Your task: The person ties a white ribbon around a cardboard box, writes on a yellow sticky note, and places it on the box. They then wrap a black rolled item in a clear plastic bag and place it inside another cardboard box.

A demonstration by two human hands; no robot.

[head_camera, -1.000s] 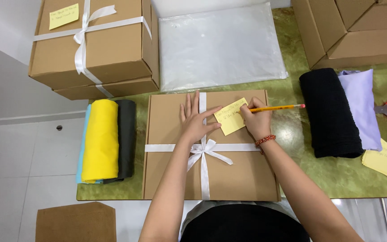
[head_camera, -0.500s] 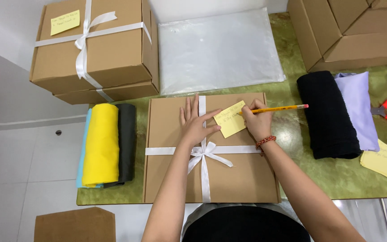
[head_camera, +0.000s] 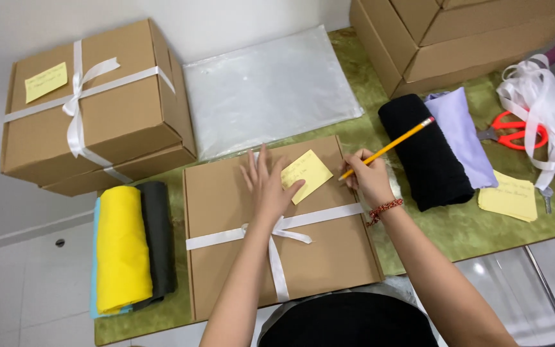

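You are working over a green table, and the largest thing under your hands is the flat box, lying directly beneath both of them with a white ribbon crossing it and tying in a bow just below your left hand. That box looks like stiff cardboard, so it is likely giving you a firm surface to press on. Beyond your hands a clear plastic bag is lying flat, and up to the left of them a second box, tied and labelled, is sitting on another. To the left of your left hand, folded cloths in yellow, dark grey and blue are lying side by side; to the right of your right hand, a black roll and a lilac cloth are resting, with red scissors and loose ribbon further out.

The yellow note is sitting between your two hands on the box top. It is thin paper, probably light and easy to crease or shift, so holding it flat by an edge suits it. Your left hand is lying open, fingers spread, fingertips pinning the note's left edge. Your right grip is closing narrowly around the pencil, its point just beside the note's right edge.
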